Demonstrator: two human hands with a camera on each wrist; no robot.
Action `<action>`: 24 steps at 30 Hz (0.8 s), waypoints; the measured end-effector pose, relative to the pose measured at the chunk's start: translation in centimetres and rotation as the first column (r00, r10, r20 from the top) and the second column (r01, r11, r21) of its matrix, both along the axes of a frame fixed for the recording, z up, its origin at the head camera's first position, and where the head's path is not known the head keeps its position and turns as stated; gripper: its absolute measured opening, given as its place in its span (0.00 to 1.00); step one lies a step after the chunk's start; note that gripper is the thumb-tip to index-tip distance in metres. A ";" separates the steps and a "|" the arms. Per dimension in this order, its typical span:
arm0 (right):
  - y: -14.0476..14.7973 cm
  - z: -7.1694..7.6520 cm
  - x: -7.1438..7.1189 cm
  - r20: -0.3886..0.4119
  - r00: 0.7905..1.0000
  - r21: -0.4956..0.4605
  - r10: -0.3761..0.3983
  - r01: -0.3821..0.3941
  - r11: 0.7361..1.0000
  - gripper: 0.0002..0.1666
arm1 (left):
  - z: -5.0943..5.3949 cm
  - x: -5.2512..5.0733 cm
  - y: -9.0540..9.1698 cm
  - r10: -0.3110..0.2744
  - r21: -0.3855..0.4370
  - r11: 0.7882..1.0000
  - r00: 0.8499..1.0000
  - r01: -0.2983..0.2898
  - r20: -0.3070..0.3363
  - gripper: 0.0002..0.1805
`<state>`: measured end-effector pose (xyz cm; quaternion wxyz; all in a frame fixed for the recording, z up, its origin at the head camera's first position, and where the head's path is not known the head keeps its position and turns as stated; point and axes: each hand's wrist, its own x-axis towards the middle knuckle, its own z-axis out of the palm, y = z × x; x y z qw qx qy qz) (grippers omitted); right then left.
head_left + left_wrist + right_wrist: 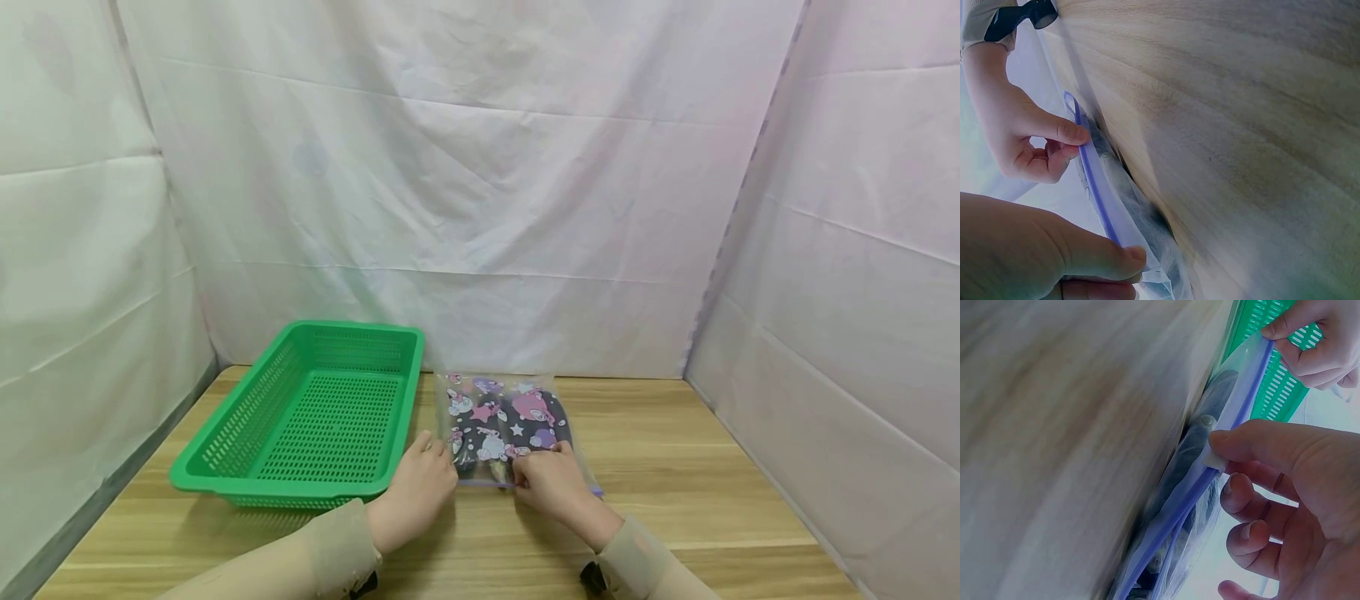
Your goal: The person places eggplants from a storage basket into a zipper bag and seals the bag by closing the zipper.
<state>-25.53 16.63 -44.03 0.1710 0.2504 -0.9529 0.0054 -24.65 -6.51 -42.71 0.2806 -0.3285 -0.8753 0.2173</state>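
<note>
A clear zip bag (442,392) lies on the table with a folded dark fabric item (487,421) inside, printed with pink, white and purple cartoon figures and stars. What kind of item it is, I cannot tell. Along the bag's near edge runs a purple zip strip (1099,199). My left hand (416,490) pinches the strip's left end between thumb and finger. Farther right, my right hand (557,490) pinches a small whitish slider (1215,461) on the strip. In the right wrist view, the two strip edges stand apart on the slider's right side and run together on its left.
A green plastic basket (408,400) with perforated sides and floor stands left of the bag, close to my left hand. Wood-grain tabletop (675,475) extends to the right. White cloth (465,192) hangs behind the table and along both sides.
</note>
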 end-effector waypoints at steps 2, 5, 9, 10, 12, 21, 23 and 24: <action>0.1 0.0 0.0 0.010 1.000 0.000 -0.001 0.001 1.000 0.13 | 0.0 0.0 0.0 0.001 0.000 1.000 1.000 -0.001 0.003 0.03; 0.2 0.0 0.1 0.020 1.000 0.003 -0.005 0.005 1.000 0.11 | 0.0 0.1 0.0 0.002 0.000 1.000 1.000 -0.002 0.015 0.03; 0.3 0.0 0.2 0.030 1.000 0.003 -0.009 0.009 1.000 0.10 | -0.1 0.1 0.1 0.007 -0.003 1.000 1.000 -0.007 0.027 0.03; 0.4 0.0 0.2 0.029 1.000 0.002 -0.008 0.008 1.000 0.10 | -0.1 0.0 0.1 0.008 -0.004 1.000 1.000 -0.008 0.028 0.03; 0.4 0.1 0.3 0.027 1.000 0.003 -0.008 0.008 1.000 0.10 | -0.1 0.0 0.1 0.009 -0.003 1.000 1.000 -0.009 0.028 0.03; 0.8 0.2 0.4 0.002 1.000 0.007 -0.022 0.022 1.000 0.12 | -0.1 -0.1 0.0 0.009 0.001 1.000 0.999 -0.009 0.036 0.03; 0.9 0.2 0.4 0.008 1.000 0.008 -0.025 0.025 1.000 0.12 | -0.2 -0.1 0.1 0.010 0.001 1.000 0.999 -0.010 0.031 0.03; 0.9 0.1 0.3 0.012 1.000 0.008 -0.026 0.026 1.000 0.12 | -0.2 -0.1 0.1 0.010 0.002 1.000 1.000 -0.010 0.029 0.03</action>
